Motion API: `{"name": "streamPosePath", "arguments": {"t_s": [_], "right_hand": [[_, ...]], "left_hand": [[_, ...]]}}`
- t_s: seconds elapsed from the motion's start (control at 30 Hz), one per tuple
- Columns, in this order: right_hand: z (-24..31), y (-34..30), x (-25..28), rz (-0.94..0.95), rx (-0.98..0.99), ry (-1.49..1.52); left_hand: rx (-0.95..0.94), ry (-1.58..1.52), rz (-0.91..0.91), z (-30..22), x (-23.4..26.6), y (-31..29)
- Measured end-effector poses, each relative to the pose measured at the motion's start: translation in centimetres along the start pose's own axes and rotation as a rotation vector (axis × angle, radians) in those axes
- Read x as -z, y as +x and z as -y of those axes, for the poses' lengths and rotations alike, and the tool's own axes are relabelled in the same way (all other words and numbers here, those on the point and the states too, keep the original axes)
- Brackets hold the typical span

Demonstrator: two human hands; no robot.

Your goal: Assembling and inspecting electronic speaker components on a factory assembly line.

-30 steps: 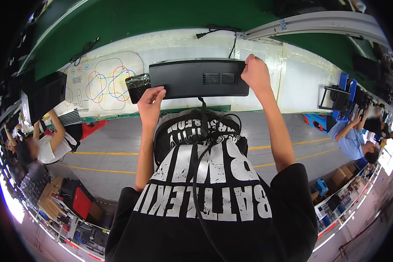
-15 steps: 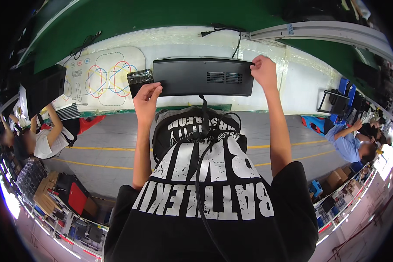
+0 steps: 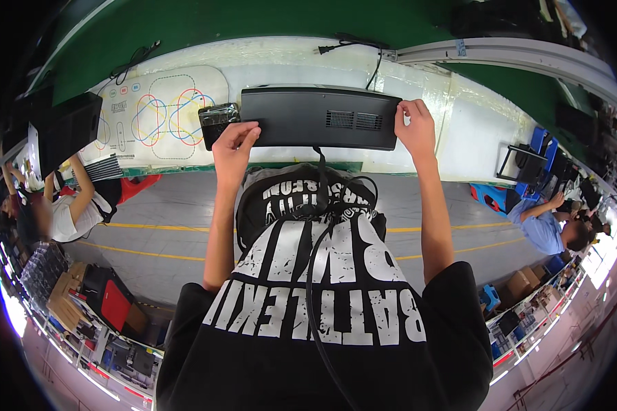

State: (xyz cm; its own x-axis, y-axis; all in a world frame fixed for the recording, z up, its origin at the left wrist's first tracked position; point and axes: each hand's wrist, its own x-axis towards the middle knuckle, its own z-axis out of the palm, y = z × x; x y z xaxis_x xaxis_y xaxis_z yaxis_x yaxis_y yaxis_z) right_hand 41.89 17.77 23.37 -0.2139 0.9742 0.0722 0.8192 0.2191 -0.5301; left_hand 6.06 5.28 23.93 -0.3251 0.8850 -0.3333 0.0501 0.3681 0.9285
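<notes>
A long black box-shaped device point(image 3: 288, 118) with two slotted vents lies crosswise on the white bench top in front of me. My left hand point(image 3: 233, 147) is at its lower left end, thumb and fingertips pinched together over the edge. Whatever may be between those fingertips is too small to make out. At the device's right end, my right hand point(image 3: 417, 130) has curled fingers and thumb close to the corner, and what they grip is hidden. A black glossy object point(image 3: 218, 118), wrapped or film-like, sits against the device's left end, just beyond my left hand.
A printed mat point(image 3: 161, 116) with coloured loops lies to the left. A plugged cord point(image 3: 349, 46) rests behind the device. A metal rail point(image 3: 500, 58) crosses the far right. Another black device point(image 3: 65, 130) stands at far left, near a co-worker; another person point(image 3: 545, 226) sits at right.
My right hand has shifted slightly down along the device's right end, its fingers turning. My left hand has moved slightly right over the left edge. The device stays in place.
</notes>
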Motion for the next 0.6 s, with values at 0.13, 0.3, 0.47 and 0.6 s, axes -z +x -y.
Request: {"name": "streamPosePath", "arguments": {"t_s": [0.13, 0.3, 0.47, 0.6], "right_hand": [[-0.2, 0.4, -0.1, -0.030, 0.147, -0.092], [-1.0, 0.4, -0.1, -0.007, 0.241, -0.073], [-2.0, 0.4, -0.2, -0.043, 0.326, -0.049], [-2.3, 0.5, -0.2, -0.023, 0.325, 0.014]], "left_hand": [[-0.002, 0.008, 0.004, -0.2, 0.0, -0.2], [-0.003, 0.005, -0.013, -0.2, 0.1, -0.2], [0.003, 0.022, -0.021, -0.1, 0.1, 0.0], [-0.005, -0.005, -0.029, 0.1, 0.2, 0.0]]}}
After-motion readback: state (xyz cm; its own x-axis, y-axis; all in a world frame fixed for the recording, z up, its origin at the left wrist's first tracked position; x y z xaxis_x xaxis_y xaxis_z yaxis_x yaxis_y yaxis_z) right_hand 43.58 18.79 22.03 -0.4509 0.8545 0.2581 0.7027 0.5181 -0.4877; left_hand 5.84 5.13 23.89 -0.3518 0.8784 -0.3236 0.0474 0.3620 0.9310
